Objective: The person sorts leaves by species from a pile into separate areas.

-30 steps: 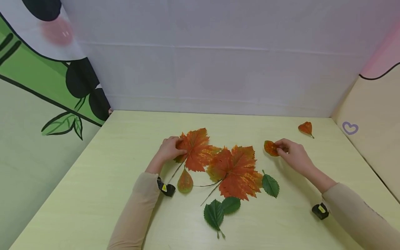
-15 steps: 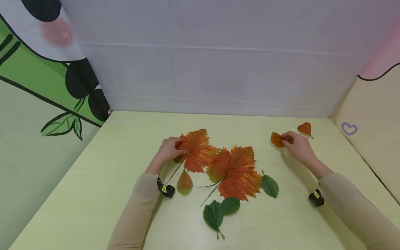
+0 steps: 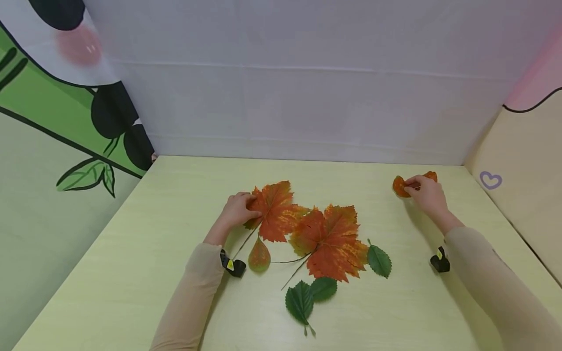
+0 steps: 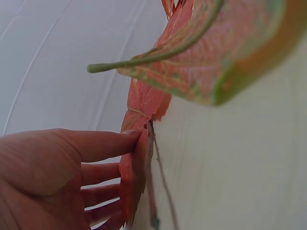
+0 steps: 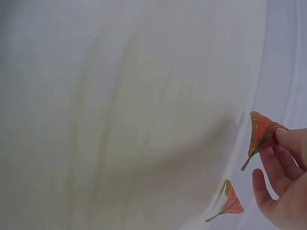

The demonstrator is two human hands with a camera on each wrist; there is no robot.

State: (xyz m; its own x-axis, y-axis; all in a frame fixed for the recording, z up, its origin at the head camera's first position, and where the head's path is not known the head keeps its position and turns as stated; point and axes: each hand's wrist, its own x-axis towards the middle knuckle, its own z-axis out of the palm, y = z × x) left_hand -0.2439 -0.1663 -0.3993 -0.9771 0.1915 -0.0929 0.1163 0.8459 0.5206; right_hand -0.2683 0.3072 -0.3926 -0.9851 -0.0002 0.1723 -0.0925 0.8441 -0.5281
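My left hand (image 3: 237,210) holds the edge of a large orange maple leaf (image 3: 276,214), thumb on one face and fingers behind, as the left wrist view shows. A second large maple leaf (image 3: 331,239) overlaps it on the right. Below the left hand lies a small orange-green leaf (image 3: 259,257), which looms close in the left wrist view. At the far right my right hand (image 3: 429,195) pinches a small orange leaf (image 5: 261,132) between thumb and fingers, above the table. Another small orange leaf (image 5: 232,202) lies just beyond, partly hidden by that hand in the head view.
Two overlapping green leaves, a front one (image 3: 300,301) and a rear one (image 3: 325,288), lie near the front middle. One more green leaf (image 3: 379,261) touches or nearly touches the right maple leaf. A pale wall (image 3: 307,112) bounds the table (image 3: 145,273) behind.
My right hand has moved right and toward the back with its small leaf, from beside the maple leaf to beside the far small leaf. The left hand has stayed in place.
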